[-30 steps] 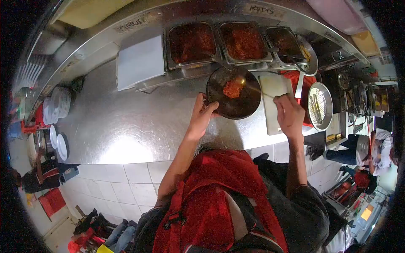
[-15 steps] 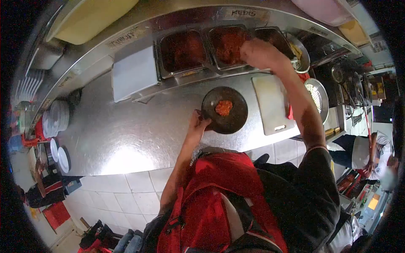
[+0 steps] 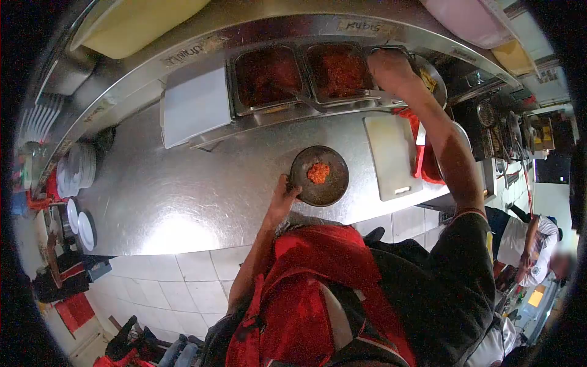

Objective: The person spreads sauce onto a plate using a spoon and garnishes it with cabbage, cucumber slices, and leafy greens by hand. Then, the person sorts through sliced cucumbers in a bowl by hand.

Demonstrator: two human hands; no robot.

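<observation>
My left hand grips the left rim of a dark round dish, held low near the counter's front edge. A small mound of red sauce lies in the dish. My right hand reaches over the third metal tray at the back right and covers most of it; its fingers are too dim to make out, and so is anything in them. Left of that hand are two metal trays of red food, the middle one and the left one, with spoon handles sticking out over their front edges.
A white cutting board lies right of the dish, beside a red cloth. A white flat lid is at the back left. Stacked plates stand far left. A person in white is at the far right.
The dish in my left hand has come down toward the counter's front edge. My right hand has gone from beside the cutting board to the back trays, then right to the third one.
</observation>
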